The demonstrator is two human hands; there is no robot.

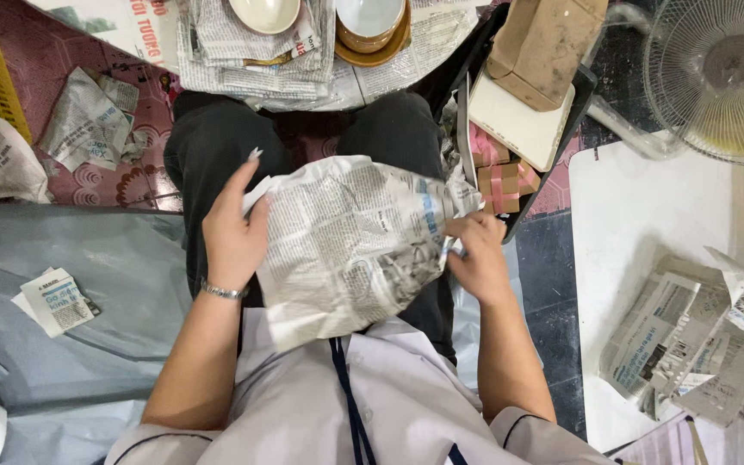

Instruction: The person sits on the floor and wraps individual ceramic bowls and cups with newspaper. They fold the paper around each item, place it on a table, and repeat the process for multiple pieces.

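Observation:
A bundle wrapped in newspaper (pixel 350 241) rests on my lap, over my dark trousers. My left hand (pixel 234 232) presses flat against the bundle's left side, fingers pointing up, a thin bracelet at the wrist. My right hand (pixel 475 254) pinches the paper's edge at the bundle's right side. What is inside the wrapping is hidden.
Ahead lies a stack of newspaper sheets (pixel 251 52) with a cream bowl (pixel 264 13) and stacked bowls (pixel 372 26) on it. A black tray (pixel 523 129) with brown cardboard and small pink-banded boxes sits at right. A fan (pixel 721 73) and wrapped bundles (pixel 699 340) are further right. Crumpled paper (pixel 88 120) lies left.

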